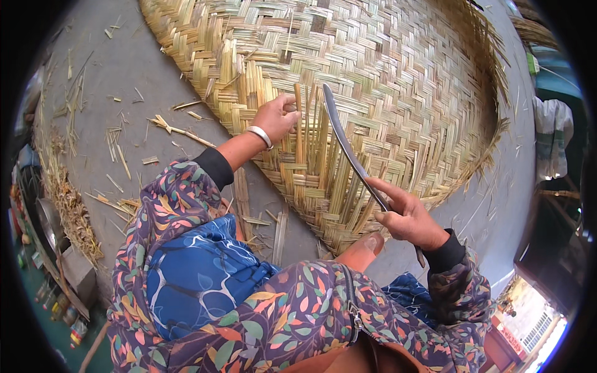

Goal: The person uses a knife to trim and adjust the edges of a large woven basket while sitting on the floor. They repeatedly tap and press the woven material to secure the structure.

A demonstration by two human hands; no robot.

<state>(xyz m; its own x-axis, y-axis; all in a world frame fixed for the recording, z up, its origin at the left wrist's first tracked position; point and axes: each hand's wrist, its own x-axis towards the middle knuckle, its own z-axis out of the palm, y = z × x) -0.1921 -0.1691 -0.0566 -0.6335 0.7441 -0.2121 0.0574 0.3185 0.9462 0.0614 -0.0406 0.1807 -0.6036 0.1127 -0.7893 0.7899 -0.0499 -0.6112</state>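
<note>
A large woven mat [385, 81] of split yellow-green cane or reed strips lies in front of me, its near corner by my foot. Several loose strip ends [318, 138] stand up out of the weave near its left edge. My left hand [278, 119], wearing a white bangle, has its fingers curled against one upright strip [299, 105] and appears to pinch it. In my right hand [410, 214] is a long, thin, curved metal blade [344, 138]. My index finger lies along it; its tip reaches up beside the standing strips, and its other end sticks out below my palm.
Cane scraps [180, 132] litter the grey floor [140, 68] on the left. Farther left are a heap of dry stalks [74, 211] and bottles [62, 304]. A pale sack [552, 133] hangs at the right. My bare foot [367, 248] rests by the mat's near corner.
</note>
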